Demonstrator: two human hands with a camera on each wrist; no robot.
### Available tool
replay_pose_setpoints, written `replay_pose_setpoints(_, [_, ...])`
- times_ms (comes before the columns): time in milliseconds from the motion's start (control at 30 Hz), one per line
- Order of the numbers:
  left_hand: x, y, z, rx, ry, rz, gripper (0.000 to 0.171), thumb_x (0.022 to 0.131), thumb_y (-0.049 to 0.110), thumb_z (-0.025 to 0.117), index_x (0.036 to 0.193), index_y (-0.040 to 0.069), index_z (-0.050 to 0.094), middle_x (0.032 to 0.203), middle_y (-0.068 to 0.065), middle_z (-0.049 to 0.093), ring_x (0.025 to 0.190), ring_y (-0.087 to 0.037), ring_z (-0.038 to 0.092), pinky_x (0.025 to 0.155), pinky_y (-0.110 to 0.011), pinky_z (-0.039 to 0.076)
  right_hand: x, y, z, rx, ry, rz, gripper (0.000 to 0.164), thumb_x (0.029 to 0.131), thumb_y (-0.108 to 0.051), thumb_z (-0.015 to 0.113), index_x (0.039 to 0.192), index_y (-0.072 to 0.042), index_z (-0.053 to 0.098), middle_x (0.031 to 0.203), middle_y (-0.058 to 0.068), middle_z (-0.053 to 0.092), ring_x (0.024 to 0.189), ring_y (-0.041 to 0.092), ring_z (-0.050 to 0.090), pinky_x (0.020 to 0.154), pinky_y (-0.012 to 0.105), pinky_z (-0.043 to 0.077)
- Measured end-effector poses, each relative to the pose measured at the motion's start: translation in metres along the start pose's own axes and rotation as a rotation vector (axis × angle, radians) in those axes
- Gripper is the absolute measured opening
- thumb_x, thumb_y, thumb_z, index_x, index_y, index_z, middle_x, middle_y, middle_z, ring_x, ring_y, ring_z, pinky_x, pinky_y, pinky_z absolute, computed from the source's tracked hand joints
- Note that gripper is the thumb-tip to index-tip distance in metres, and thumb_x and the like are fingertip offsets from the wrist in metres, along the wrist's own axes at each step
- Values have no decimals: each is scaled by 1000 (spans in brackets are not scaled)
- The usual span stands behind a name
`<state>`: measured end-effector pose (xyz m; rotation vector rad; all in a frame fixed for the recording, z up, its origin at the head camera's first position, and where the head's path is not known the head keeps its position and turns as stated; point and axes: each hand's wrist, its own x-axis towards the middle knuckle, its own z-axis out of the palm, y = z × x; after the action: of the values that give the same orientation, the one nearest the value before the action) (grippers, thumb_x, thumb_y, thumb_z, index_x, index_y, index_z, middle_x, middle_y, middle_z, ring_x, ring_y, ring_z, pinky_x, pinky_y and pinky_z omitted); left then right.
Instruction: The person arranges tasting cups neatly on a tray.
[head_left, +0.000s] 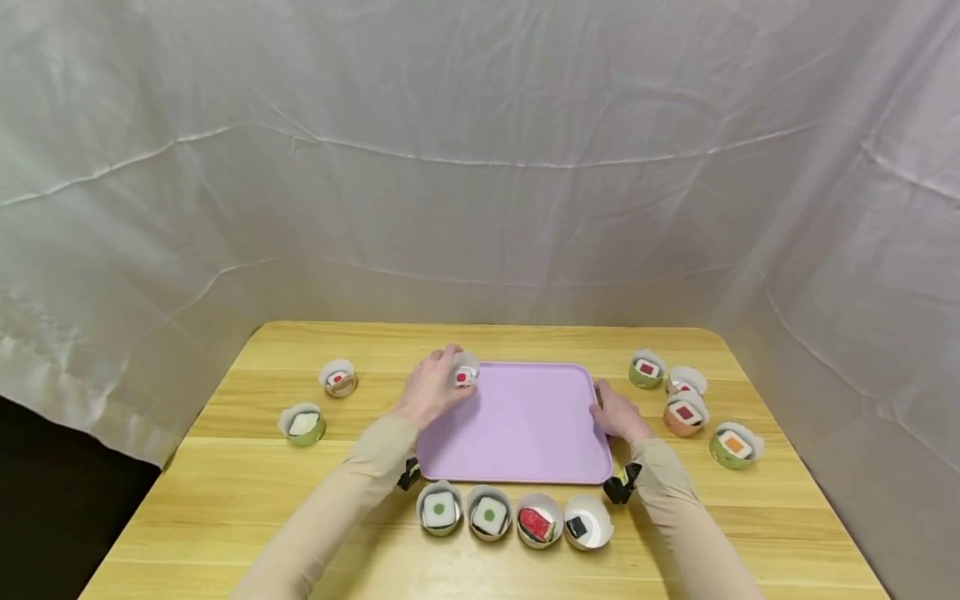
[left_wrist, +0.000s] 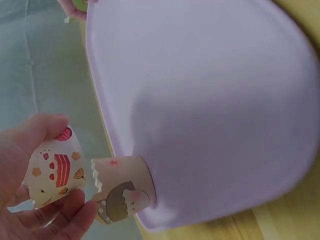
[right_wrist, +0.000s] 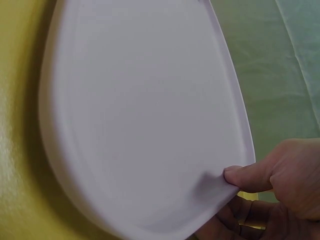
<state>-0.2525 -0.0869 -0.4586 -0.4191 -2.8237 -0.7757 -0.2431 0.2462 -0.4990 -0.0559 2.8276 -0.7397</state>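
My left hand point(head_left: 435, 387) holds a white paper baking cup point(left_wrist: 59, 167) printed with a red cake picture, over the far left corner of a lilac tray point(head_left: 525, 421). A white piece with a red centre point(head_left: 461, 377) shows inside a cup by these fingers in the head view. Beside the held cup, a beige paper cup point(left_wrist: 125, 187) stands at the tray's corner in the left wrist view; in the head view the hand seems to hide it. My right hand point(head_left: 618, 412) grips the tray's right edge, its thumb point(right_wrist: 245, 176) on the rim and the other fingers lower down.
Several cups with sushi-like pieces line the tray's near side, among them a red-topped one point(head_left: 537, 523). More cups stand at right, such as a green one point(head_left: 733, 447). At left are a brown cup point(head_left: 339, 381) and a green cup point(head_left: 303, 427). Grey curtains point(head_left: 480, 208) surround the wooden table point(head_left: 225, 500).
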Motion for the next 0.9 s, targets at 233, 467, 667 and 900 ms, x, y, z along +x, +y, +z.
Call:
replay_pose_setpoints(233, [9, 8, 10, 69, -32, 24, 57, 76, 33, 86, 120, 9, 58, 99, -11, 65, 82, -26, 66, 68, -39, 55, 0, 0, -1, 3, 4, -10, 45, 101, -12, 49, 140, 6, 38, 126, 37, 58, 103, 44, 64, 88, 54, 54])
replay_pose_setpoints(467, [14, 16, 19, 135, -53, 31, 58, 78, 33, 86, 121, 7, 58, 105, -13, 66, 86, -31, 68, 74, -43, 57, -1, 0, 0, 8, 3, -15, 45, 101, -12, 49, 140, 6, 38, 127, 38, 57, 103, 45, 65, 88, 55, 54])
replay_pose_setpoints(667, [17, 18, 25, 253, -37, 73, 53, 77, 38, 85, 113, 7, 61, 101, -9, 66, 82, -28, 69, 70, -41, 57, -1, 0, 0, 11, 5, -11, 45, 100, -12, 49, 140, 5, 38, 126, 38, 58, 103, 45, 65, 87, 55, 55])
replay_pose_setpoints(900, [20, 23, 32, 250, -58, 66, 53, 79, 37, 84, 114, 4, 60, 101, -11, 65, 82, -28, 68, 71, -42, 58, -1, 0, -1, 12, -5, 7, 45, 101, -13, 49, 141, 5, 37, 129, 38, 57, 104, 45, 64, 87, 54, 54])
